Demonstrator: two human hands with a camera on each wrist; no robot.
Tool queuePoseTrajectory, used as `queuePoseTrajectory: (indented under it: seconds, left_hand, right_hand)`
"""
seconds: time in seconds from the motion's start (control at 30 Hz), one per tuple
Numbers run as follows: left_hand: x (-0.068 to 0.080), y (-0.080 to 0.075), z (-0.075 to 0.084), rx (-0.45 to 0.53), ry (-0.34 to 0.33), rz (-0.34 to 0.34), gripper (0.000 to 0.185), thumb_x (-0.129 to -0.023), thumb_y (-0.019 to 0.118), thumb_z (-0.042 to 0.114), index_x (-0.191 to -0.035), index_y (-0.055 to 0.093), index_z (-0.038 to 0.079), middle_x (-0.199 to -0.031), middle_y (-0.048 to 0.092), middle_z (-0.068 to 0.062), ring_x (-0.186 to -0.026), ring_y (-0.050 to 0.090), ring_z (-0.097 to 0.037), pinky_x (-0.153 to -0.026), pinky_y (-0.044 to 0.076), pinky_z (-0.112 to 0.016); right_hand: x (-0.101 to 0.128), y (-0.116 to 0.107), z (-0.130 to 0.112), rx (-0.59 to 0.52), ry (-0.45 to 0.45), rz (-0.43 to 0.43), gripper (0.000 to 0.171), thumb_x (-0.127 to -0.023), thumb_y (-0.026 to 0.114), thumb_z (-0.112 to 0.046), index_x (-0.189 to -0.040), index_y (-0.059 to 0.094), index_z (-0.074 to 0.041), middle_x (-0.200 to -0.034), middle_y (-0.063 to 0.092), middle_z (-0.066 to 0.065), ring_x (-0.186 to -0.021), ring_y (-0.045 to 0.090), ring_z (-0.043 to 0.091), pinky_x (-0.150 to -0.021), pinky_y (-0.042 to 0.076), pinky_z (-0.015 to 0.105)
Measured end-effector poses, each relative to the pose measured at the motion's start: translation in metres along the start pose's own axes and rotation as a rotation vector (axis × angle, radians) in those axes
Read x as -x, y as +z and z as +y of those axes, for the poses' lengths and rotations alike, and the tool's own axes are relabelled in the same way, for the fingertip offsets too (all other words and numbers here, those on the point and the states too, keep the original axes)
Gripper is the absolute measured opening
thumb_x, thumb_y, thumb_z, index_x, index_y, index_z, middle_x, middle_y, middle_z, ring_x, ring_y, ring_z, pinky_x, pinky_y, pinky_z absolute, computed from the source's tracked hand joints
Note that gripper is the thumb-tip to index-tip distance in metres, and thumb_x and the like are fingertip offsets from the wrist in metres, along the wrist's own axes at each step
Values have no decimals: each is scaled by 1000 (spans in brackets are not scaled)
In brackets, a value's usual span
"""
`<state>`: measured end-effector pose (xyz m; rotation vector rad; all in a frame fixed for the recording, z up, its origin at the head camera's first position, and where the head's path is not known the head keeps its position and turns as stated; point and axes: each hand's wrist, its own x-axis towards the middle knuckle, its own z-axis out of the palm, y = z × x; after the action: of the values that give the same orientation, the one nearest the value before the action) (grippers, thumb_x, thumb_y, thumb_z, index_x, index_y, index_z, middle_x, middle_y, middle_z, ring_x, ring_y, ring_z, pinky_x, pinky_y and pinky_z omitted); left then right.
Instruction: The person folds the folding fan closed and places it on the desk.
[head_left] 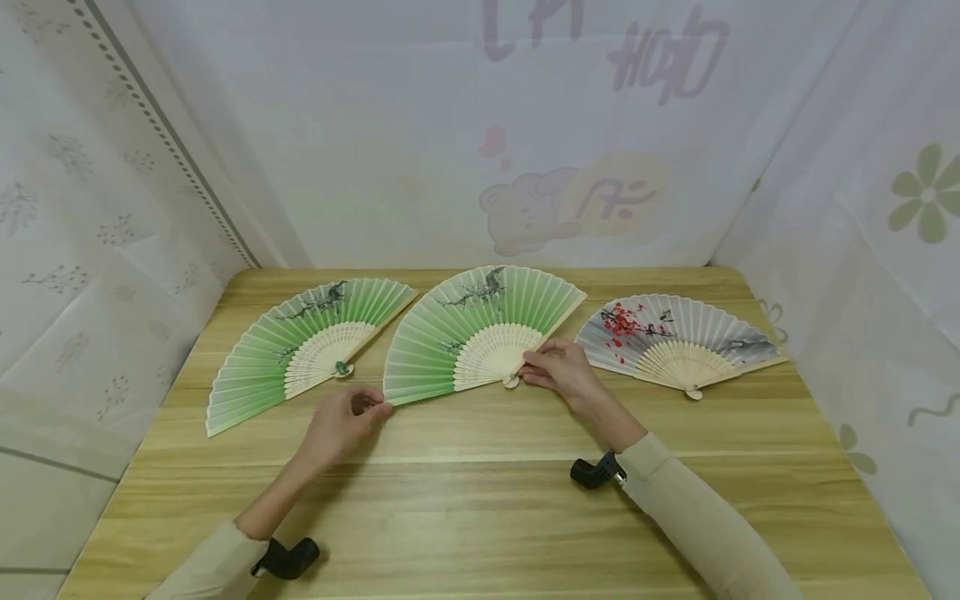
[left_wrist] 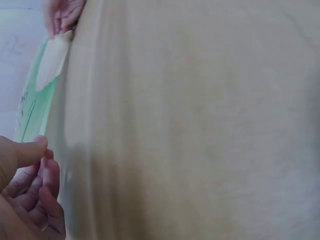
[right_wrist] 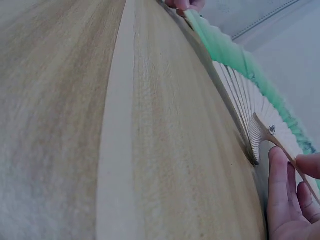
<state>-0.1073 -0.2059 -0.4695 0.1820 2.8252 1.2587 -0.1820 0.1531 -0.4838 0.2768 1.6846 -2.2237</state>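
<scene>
An opened green folding fan [head_left: 480, 333] with a dark branch print lies in the middle between both hands. My left hand [head_left: 347, 425] pinches its lower left corner; thumb and forefinger meet on that edge in the left wrist view. My right hand [head_left: 566, 375] holds the right guard stick near the rivet, with the thumb on one side and fingers on the other, as the right wrist view shows. A second green folding fan [head_left: 300, 350] is spread out to the left. To the right lies a grey folding fan [head_left: 675, 333] with red blossoms, also spread.
The fans are on a wooden table [head_left: 465, 517]. White printed cloth [head_left: 375, 125] hangs behind it and along both sides. A black wrist device is attached at each sleeve, the left one [head_left: 292, 558] and the right one [head_left: 595, 472].
</scene>
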Motion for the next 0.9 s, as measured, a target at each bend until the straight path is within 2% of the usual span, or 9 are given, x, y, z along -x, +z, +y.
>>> queuePoseTrajectory:
  seconds: [0.2,0.4,0.63,0.9]
  left_hand:
    - [-11,-13,4,99,45,24,14,-97,71,6,-104,64,-4,-93,67,-12,-83,66,-27,-71,53,-27]
    - [-24,-24,7,129,53,64,12,-97,70,5,-104,63,-4,-94,67,-14,-85,63,-28,-73,50,-24]
    - [-36,-29,7,155,42,58,14,-99,68,6,-106,63,-4,-97,67,-15,-89,62,-28,-76,49,-25]
    - [-47,-28,11,196,47,46,18,-101,66,10,-110,61,-5,-99,65,-17,-87,59,-25,-73,46,-25]
  right_hand:
    - [2,0,-1,-34,-5,-30,10,-98,65,2,-104,57,6,-91,71,18,-80,73,23,-78,60,34]
    - [3,-3,-1,-77,-8,-69,15,-99,63,3,-113,59,6,-93,72,19,-81,74,25,-82,59,37]
    - [4,-6,-1,-111,-35,-84,21,-98,63,5,-119,59,8,-96,72,19,-84,74,26,-88,56,41]
    - [5,-11,-5,-129,-85,-81,13,-99,62,6,-112,62,6,-96,72,17,-86,73,26,-89,56,42]
